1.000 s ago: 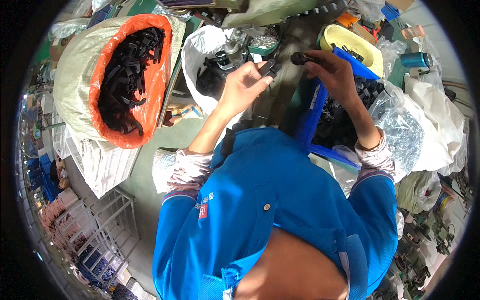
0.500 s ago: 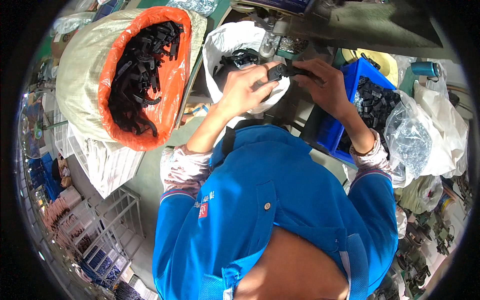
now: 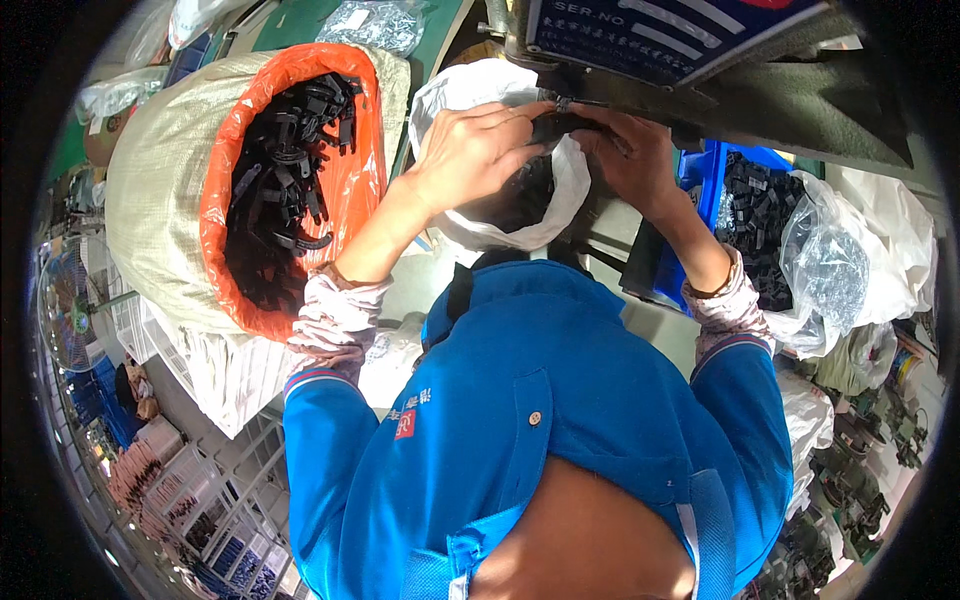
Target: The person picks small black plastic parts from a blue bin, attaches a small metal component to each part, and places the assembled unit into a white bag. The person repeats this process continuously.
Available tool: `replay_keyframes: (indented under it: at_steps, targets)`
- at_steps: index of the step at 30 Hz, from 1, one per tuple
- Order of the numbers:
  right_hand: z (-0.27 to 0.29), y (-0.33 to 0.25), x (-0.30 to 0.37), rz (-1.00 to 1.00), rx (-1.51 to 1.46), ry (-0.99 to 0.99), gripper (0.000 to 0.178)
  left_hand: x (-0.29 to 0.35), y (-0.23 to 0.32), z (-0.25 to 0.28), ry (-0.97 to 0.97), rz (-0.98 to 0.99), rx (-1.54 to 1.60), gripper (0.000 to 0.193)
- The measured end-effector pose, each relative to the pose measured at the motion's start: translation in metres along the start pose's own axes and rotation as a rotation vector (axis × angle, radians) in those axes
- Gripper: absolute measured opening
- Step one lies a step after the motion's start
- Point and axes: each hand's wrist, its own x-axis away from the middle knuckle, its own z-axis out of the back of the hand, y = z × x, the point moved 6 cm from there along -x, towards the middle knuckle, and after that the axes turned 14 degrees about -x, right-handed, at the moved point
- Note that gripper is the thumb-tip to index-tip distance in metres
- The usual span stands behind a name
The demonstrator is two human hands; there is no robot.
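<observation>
A black plastic part (image 3: 556,124) is between the person's two hands, above the far edge of a white bag (image 3: 566,212) and just below the machine's blue nameplate (image 3: 630,35). The left hand (image 3: 478,150) pinches it from the left between thumb and fingers; the right hand (image 3: 632,158) pinches it from the right. Work on this piece seems unfinished, as both hands grip it and it is not yet set down; whether it touches the machine is too shaded to tell.

Plenty of pieces lie loose around it: long black clips (image 3: 290,165) heap in the sack with an orange liner (image 3: 214,225) on the left, small black pieces (image 3: 762,200) fill the blue bin (image 3: 711,185) on the right, and dark pieces sit inside the white bag. Which of these are finished cannot be told.

At the far left, a green tabletop (image 3: 293,24) carries a clear plastic packet (image 3: 372,28). A clear bag (image 3: 828,262) leans by the bin's right side. White crates (image 3: 232,375), a fan (image 3: 66,305) and a metal rack (image 3: 215,490) stand toward the left of the room.
</observation>
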Motion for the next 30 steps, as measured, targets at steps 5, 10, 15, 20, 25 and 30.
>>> replay_keyframes:
  at_steps: [5,10,15,20,25,30]
  targets:
    - [0.001,0.013,-0.002,0.217,0.27,0.065,0.023,-0.011,-0.014,0.002,0.094,-0.101,0.013,0.033]
    - [-0.001,0.032,-0.004,0.076,0.302,-0.031,0.011,-0.019,-0.019,-0.003,-0.053,-0.08,0.012,0.034]
    - [0.003,0.027,-0.021,-0.256,-0.08,-0.021,0.01,-0.024,-0.033,-0.022,-0.152,-0.046,-0.024,0.04]
    - [0.005,0.026,-0.014,0.042,0.206,-0.029,0.008,-0.016,-0.028,-0.021,-0.029,0.007,0.106,0.028]
    - [0.002,0.041,-0.011,-0.287,-0.067,0.027,0.016,-0.018,-0.034,-0.031,-0.178,0.147,0.101,0.03]
    - [-0.004,0.042,-0.001,-0.253,-0.221,0.129,0.021,-0.018,-0.036,-0.037,-0.195,0.153,0.055,0.03]
